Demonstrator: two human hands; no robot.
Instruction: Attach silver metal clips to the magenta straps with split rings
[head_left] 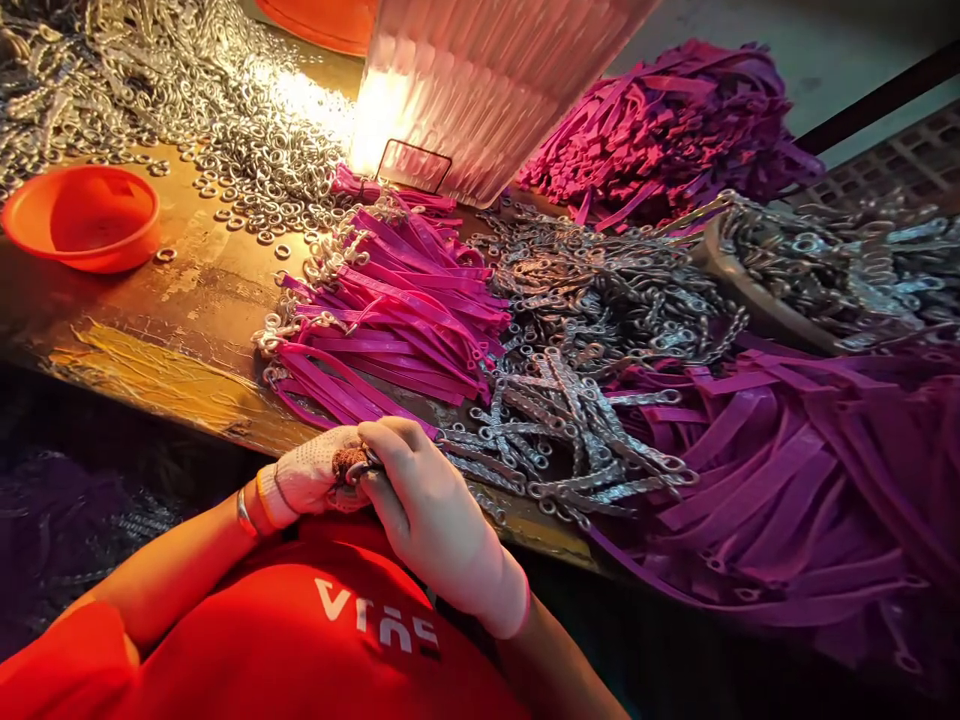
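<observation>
My left hand [311, 472], in a dotted white work glove, is closed in front of my body. My right hand [435, 510], in a plain white glove, presses its thumb and fingers against it. Pinched where the two meet is a small dark metal ring [369, 464]; the rest of what they hold is hidden by the fingers. A brown worn patch shows on the left glove. Just beyond the hands lie bright magenta straps [405, 310] with metal ends, and flat metal chain links [577, 425] lie right of them.
Loose metal rings [277, 165] spread over the table [217, 290] beside an orange bowl [82, 215]. A translucent ribbed panel [480, 90] stands at the back before a bright lamp. Purple straps [795, 490] hang over the right edge; a container [739, 285] of metal links stands behind.
</observation>
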